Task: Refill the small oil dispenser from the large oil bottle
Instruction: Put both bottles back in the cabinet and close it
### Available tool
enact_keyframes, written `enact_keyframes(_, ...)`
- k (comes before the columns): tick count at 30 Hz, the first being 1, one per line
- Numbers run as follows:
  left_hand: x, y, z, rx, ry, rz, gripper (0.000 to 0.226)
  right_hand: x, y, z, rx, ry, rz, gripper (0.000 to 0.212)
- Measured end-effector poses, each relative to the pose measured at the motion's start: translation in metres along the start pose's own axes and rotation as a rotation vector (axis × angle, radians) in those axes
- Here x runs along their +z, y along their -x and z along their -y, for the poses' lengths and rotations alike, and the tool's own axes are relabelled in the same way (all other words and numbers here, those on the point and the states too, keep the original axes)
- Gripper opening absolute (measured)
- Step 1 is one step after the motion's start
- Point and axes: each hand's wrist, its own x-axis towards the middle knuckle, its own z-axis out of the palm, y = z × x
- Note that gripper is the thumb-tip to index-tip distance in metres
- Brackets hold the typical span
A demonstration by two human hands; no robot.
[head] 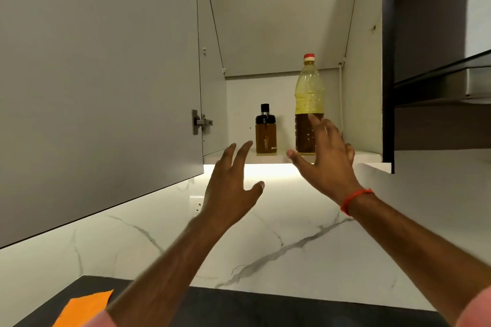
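Fingers spread and holding nothing, the right hand [325,159] nears the large oil bottle [309,103] at centre right on the cabinet shelf [366,156]; the left hand [231,188], equally splayed, reaches toward the small oil dispenser [266,130] just left of it. Fetching is under way; next, each hand probably needs to grip a container.

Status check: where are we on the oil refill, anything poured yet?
Done: the cabinet door is open. In hand: the right hand reaches open toward the large oil bottle, the left hand toward the small dispenser; neither grips yet. Left: both stand capped on the shelf, so taking down, uncapping and pouring all remain.
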Motion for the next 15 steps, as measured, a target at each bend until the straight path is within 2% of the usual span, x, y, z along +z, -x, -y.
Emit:
enact_keyframes(8,-0.069,0.033,-0.019,0.129,-0.135,-0.078,0.085,-0.047,0.033,0.059,-0.069,0.016,-0.049,0.09)
enact_keyframes(15,-0.153,0.082,-0.031,0.149,-0.201,-0.134,0.083,-0.063,0.075,0.142,-0.089,-0.085,-0.048,0.09)
